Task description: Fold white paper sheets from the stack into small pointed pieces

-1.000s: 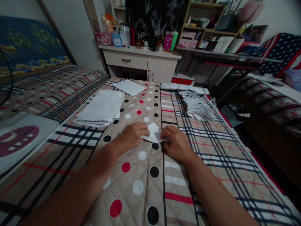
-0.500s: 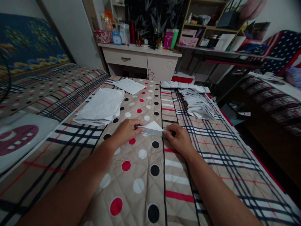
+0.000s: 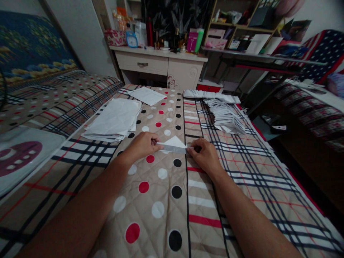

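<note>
A folded piece of white paper [image 3: 174, 144] is stretched between my two hands above the patterned bedspread [image 3: 158, 211]. It has a triangular peak at the top and a flat band along the bottom. My left hand [image 3: 145, 145] pinches the band's left end between thumb and fingers. At the right end, my right hand [image 3: 202, 154] pinches the paper in the same way. Left of my hands lies a stack of white sheets [image 3: 113, 120]. To the right sits a fanned pile of folded white papers [image 3: 225, 116].
Beyond the stack lies another white sheet [image 3: 147, 96]. A row of folded papers [image 3: 211, 95] runs along the bed's far right edge. A flat white packet with a pink print [image 3: 48, 138] is at the left. A cream dresser [image 3: 185, 68] stands behind the bed.
The paper's lower band is tilted slightly and looks brighter now. Both hands keep their pinch on its ends. The whole view has shifted up slightly.
</note>
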Available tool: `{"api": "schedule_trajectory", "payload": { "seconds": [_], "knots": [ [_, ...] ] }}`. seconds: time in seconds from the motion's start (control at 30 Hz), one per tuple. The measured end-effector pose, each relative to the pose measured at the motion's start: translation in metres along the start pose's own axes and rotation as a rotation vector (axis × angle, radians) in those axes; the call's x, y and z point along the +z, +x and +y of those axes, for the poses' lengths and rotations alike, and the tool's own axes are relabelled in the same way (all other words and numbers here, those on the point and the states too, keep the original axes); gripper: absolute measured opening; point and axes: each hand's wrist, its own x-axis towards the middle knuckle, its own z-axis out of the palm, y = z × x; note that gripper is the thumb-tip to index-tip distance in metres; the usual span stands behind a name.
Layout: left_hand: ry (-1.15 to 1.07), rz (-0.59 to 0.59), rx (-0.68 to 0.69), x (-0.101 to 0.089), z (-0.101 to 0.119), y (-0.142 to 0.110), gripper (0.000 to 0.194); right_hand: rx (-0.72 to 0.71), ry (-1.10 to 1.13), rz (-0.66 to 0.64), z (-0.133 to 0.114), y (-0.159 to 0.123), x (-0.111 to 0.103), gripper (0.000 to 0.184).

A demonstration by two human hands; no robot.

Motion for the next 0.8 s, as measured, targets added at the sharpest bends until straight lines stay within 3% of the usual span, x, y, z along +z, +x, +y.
{"api": "schedule_trajectory", "payload": {
  "seconds": [0.23,0.47,0.57,0.67,0.8],
  "knots": [
    [-0.025,0.024,-0.102,0.000,-0.001,0.003,0.020,0.049,0.034,0.050,0.004,0.001,0.001,0.010],
    [0.042,0.055,-0.094,-0.001,0.006,-0.003,0.025,0.046,0.036,0.034,0.002,0.000,0.001,0.018],
    [0.138,0.164,-0.001,0.009,0.014,-0.005,0.036,0.050,0.019,0.043,-0.002,-0.001,0.002,0.019],
    [0.237,0.284,0.182,0.020,0.024,-0.005,0.038,0.022,-0.014,0.056,-0.007,-0.001,0.003,0.021],
    [0.292,0.179,0.435,0.027,0.034,-0.007,0.011,-0.110,-0.041,0.004,-0.011,-0.003,0.001,0.023]
  ]
}}
